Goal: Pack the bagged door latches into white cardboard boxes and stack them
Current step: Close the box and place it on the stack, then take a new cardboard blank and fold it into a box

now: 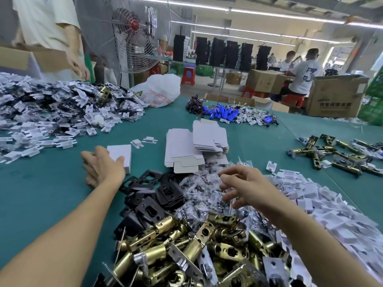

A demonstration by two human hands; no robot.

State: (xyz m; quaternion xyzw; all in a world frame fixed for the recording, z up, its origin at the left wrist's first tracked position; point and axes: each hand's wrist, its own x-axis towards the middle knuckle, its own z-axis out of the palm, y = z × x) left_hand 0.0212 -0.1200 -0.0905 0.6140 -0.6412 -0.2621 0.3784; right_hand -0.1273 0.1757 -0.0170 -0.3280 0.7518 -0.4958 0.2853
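Hands apart and empty: left hand (102, 165) rests its thumb on a plain, closed white box (121, 153), right hand (246, 188) hovers loose-fingered.

Your left hand (102, 166) lies flat with straight fingers, its thumb against the near side of a closed white box (120, 155) on the teal counter (41, 193). Your right hand (246, 188) hovers with loosely curled fingers over a heap of small clear bags (199, 189) and holds nothing. Flat box blanks (182, 146) are stacked just beyond those bags, toward the counter's middle. At the near edge brass latches (186, 245) lie piled, with black plates (151, 195) touching them on the far left side and white card inserts (310, 204) heaped toward the right edge.
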